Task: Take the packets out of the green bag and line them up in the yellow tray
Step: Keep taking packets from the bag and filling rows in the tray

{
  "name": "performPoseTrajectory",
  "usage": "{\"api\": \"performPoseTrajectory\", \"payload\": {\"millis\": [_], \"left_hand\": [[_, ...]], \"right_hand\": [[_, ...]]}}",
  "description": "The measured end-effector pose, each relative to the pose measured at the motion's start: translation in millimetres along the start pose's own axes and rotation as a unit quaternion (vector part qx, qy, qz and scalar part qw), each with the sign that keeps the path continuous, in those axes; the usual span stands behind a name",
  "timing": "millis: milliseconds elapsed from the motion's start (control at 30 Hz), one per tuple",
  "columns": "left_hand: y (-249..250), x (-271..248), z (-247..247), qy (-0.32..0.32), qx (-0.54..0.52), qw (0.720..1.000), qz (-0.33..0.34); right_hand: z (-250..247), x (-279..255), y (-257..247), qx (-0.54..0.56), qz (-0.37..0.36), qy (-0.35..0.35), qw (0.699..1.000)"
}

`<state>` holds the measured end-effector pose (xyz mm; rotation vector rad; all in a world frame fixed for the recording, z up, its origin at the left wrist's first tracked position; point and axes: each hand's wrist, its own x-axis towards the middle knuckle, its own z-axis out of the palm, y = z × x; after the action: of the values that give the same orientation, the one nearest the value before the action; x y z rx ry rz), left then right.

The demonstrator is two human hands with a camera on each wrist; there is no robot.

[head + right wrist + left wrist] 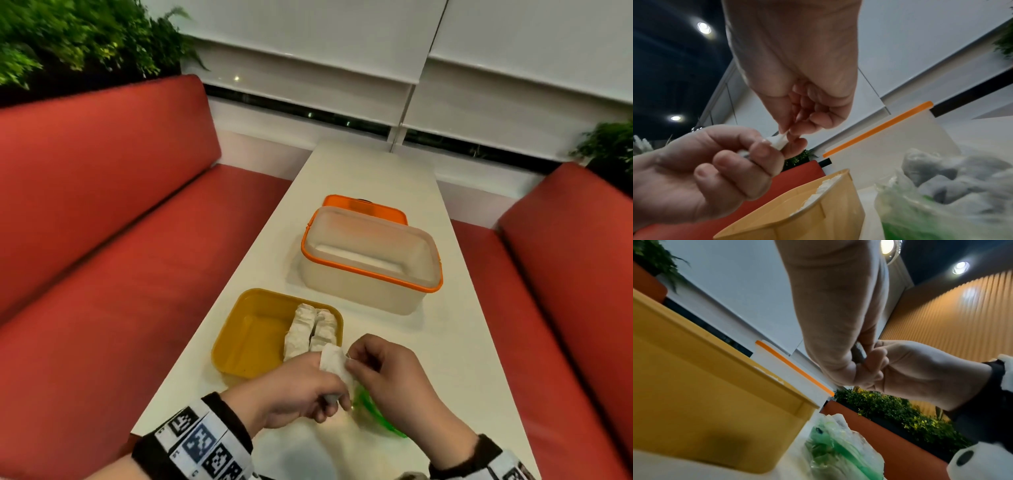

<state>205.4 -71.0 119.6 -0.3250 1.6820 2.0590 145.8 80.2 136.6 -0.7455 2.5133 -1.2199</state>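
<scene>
The yellow tray [239,342] sits on the white table with two pale packets [310,330] lying side by side along its right wall. Just in front of the tray's near right corner, both hands hold a third white packet [334,365]. My left hand [337,387] grips its lower part with curled fingers. My right hand [352,366] pinches its upper end, as the right wrist view shows on the packet [777,141]. The green bag [376,414] lies crumpled on the table under my right hand, and the same bag [941,203] has grey packets showing inside.
A clear box with an orange rim [371,263] stands behind the tray, its orange lid [363,205] lying beyond it. Red benches [120,257] flank the narrow table on both sides. The tray's left half [253,335] is bare.
</scene>
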Motion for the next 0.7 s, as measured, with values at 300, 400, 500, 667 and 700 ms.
{"api": "performPoseTrajectory", "payload": {"millis": [300,400,500,667,700], "left_hand": [[3.3,-22.8,-36.7,-0.023,0.011,1.000,-0.013],[5.6,-26.6,-43.9,-0.058,0.018,0.998,-0.001],[3.5,-22.8,-52.4,-0.023,0.008,1.000,0.008],[-0.2,-17.0,-66.3,0.008,0.010,1.000,0.012],[0.1,-15.8,-68.3,0.018,0.019,1.000,0.015]], "right_hand": [[29.8,20.9,-30.5,0.092,-0.002,-0.032,0.995],[34.7,28.4,-38.4,0.147,0.021,-0.058,0.987],[36.4,33.9,-46.4,0.176,0.022,-0.083,0.981],[41.4,46.3,-53.6,0.152,0.028,-0.086,0.984],[42.7,49.3,-55.9,0.139,0.032,-0.087,0.986]]}}
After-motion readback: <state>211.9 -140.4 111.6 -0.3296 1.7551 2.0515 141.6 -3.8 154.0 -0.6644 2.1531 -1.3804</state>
